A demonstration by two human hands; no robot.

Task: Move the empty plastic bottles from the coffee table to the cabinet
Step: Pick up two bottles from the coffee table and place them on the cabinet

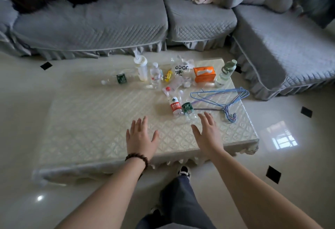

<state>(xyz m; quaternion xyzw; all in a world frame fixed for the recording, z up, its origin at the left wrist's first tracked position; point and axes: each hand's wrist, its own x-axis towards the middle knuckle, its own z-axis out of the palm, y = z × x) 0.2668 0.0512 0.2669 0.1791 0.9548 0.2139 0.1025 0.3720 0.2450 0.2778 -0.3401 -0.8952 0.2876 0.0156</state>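
Both hands, left point(140, 138) and right point(206, 134), hovered spread and empty over the worktop point(90, 129) near two lying bottles point(181, 107).

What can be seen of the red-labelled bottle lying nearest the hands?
The red-labelled bottle is clear plastic with a red cap and a red-and-white label around its middle. It looks empty and lies on its side on the coffee table, cap toward the sofa, base toward the person. A green-labelled bottle lies alongside, apparently touching it. Neither open hand touches it; the right hand is nearer.
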